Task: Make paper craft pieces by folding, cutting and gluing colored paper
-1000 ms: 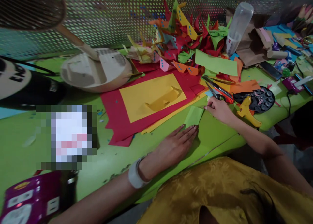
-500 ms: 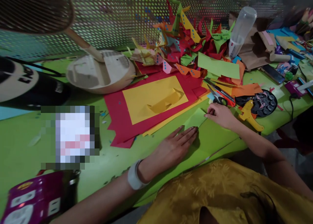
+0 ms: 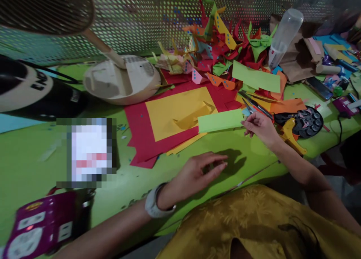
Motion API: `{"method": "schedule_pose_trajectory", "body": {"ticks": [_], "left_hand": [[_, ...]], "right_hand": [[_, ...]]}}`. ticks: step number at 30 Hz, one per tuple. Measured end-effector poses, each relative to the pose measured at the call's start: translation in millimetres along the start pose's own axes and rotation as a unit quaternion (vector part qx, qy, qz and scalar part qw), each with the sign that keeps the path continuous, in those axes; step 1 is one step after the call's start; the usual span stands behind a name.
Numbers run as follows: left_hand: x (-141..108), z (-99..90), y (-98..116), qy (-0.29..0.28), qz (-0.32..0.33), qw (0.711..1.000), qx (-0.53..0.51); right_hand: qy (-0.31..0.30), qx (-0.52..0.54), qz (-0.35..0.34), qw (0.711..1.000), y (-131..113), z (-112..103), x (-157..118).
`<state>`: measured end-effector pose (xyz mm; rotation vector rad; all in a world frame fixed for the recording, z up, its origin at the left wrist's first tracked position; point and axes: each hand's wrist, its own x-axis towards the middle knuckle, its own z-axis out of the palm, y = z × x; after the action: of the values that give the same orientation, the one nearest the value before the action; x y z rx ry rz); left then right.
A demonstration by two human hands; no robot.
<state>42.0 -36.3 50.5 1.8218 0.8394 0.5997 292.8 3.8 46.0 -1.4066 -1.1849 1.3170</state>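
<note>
A light green strip of folded paper (image 3: 220,121) is pinched at its right end by my right hand (image 3: 260,127), thumb and fingertips together. The strip is raised, with its left end over the edge of the red paper (image 3: 135,129). My left hand (image 3: 204,170) hovers just above the green table, holding nothing, with thumb and fingers apart. Behind the strip, a yellow sheet (image 3: 160,119) lies on the red paper, with a folded yellow piece (image 3: 194,118) on top. Scissors (image 3: 247,105) lie just beyond my right hand.
Folded paper shapes (image 3: 222,44) are heaped by the mesh panel, with a clear bottle (image 3: 286,37) among them. A yellow glue gun (image 3: 291,136) lies on a black palette-like tray (image 3: 310,121). At left are a round fan base (image 3: 121,82) and a purple power strip (image 3: 42,221).
My right hand has lifted the green paper off the table. My left hand has let go of it and drawn back toward me, its fingers parting.
</note>
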Motion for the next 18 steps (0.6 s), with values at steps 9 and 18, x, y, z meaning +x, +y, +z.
{"method": "schedule_pose_trajectory", "body": {"ticks": [9,18], "left_hand": [[16.1,1.9,-3.8,0.172,-0.259,0.864,-0.395],[16.3,4.3,-1.1,0.224,-0.240,0.854,-0.403]], "right_hand": [[-0.037,0.057,0.016,0.998,-14.4,7.7,-14.1],[-0.087,0.131,0.144,0.977,-11.6,26.6,-16.3]]}}
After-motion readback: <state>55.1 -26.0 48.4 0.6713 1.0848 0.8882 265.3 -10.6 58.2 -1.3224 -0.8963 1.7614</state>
